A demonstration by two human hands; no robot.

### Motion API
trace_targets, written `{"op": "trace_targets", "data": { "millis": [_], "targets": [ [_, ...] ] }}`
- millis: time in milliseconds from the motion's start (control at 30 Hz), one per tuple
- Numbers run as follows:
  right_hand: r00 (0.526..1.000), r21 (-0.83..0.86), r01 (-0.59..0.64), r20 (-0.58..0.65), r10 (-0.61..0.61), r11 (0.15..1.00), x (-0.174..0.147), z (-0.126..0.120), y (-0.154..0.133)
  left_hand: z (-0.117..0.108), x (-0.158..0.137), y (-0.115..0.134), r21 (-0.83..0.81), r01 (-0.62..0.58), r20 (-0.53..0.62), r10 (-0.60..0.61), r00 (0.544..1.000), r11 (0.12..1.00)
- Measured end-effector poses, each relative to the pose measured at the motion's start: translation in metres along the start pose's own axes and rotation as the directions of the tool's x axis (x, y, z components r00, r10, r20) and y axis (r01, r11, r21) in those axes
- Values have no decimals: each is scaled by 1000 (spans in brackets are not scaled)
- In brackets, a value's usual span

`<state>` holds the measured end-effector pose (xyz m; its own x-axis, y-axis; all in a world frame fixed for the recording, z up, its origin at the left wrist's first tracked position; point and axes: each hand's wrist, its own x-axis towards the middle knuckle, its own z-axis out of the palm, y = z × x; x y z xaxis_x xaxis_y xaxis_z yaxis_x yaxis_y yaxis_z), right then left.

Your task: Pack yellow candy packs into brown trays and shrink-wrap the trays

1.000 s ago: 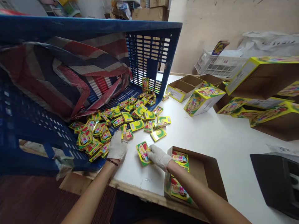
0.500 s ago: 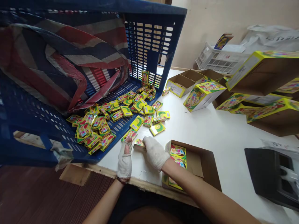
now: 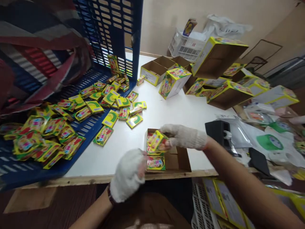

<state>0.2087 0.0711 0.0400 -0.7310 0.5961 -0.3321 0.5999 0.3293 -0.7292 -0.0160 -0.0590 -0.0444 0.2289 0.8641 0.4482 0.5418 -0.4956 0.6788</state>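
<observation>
My right hand (image 3: 179, 136), in a white fingerless glove, grips a small yellow-and-green printed box (image 3: 158, 141) between thumb and fingers. It hovers over an open brown carton (image 3: 183, 160) at the table's front edge. Similar small boxes (image 3: 156, 162) fill the carton's left side; its right side shows bare cardboard. Just left of the carton is my left hand (image 3: 130, 175), gloved too, slightly blurred, its fingers curled and partly hidden. Whether it touches the carton or holds anything is unclear. More loose boxes (image 3: 111, 118) lie on the white table (image 3: 128, 140).
A blue plastic crate (image 3: 133, 38) lies on its side at left, lined with striped cloth (image 3: 47, 60), small boxes spilling out. Display cartons (image 3: 175, 82) stand at the back, near a white basket (image 3: 184, 46). A black object (image 3: 218, 132) and plastic packaging lie at right.
My right hand has moved right from beside the loose boxes to above the carton, carrying a small box. My left hand has turned over and come near the carton. The view has swung right.
</observation>
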Motion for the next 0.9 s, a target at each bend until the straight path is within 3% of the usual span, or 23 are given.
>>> {"op": "trace_targets", "data": {
  "millis": [33, 67, 133, 233, 300, 367, 433, 533, 600, 667, 733, 767, 800, 867, 900],
  "targets": [
    [996, -19, -60, 60, 61, 998, -15, -7, 11, 7, 5, 13, 2, -132, 195, 129, 972, 991],
    [983, -71, -123, 127, 131, 990, -25, -9, 21, 16, 11, 24, 20, -218, 370, 195, 908, 976],
    [929, -241, -223, 241, 281, 945, -32, -2, 37, 32, 22, 38, 135, -281, 642, 132, 755, 950],
    [818, -427, -251, 386, 426, 869, -17, 22, 46, 44, 33, 41, 302, -283, 824, -100, 558, 910],
    [757, -482, -270, 429, 493, 834, -3, 37, 47, 45, 37, 39, 334, -271, 852, -167, 495, 903],
    [725, -506, -311, 421, 546, 804, 7, 48, 47, 43, 37, 37, 344, -251, 850, -187, 493, 905],
    [724, -510, -355, 380, 575, 784, 8, 57, 46, 42, 35, 36, 338, -244, 844, -178, 506, 909],
    [747, -515, -401, 294, 596, 757, 0, 68, 43, 43, 28, 37, 279, -228, 804, -98, 587, 933],
    [769, -520, -423, 226, 598, 742, -8, 75, 40, 40, 22, 34, 124, -212, 708, 63, 703, 969],
    [792, -522, -434, 168, 587, 734, -14, 78, 39, 30, 20, 22, 9, -196, 477, 169, 863, 980],
    [805, -514, -447, 124, 580, 732, -18, 79, 40, 11, 21, -1, 117, -82, 172, 61, 983, 990],
    [807, -503, -455, 115, 579, 734, -19, 77, 41, -2, 22, -16, 240, 44, 38, -55, 998, 970],
    [808, -488, -461, 115, 578, 741, -20, 74, 41, -15, 23, -32, 374, 200, -76, -185, 980, 906],
    [821, -445, -457, 122, 558, 770, -18, 66, 37, -40, 23, -64, 604, 437, -165, -432, 887, 666],
    [839, -422, -443, 115, 532, 791, -16, 61, 31, -50, 21, -77, 686, 484, -176, -522, 835, 543]
  ]
}}
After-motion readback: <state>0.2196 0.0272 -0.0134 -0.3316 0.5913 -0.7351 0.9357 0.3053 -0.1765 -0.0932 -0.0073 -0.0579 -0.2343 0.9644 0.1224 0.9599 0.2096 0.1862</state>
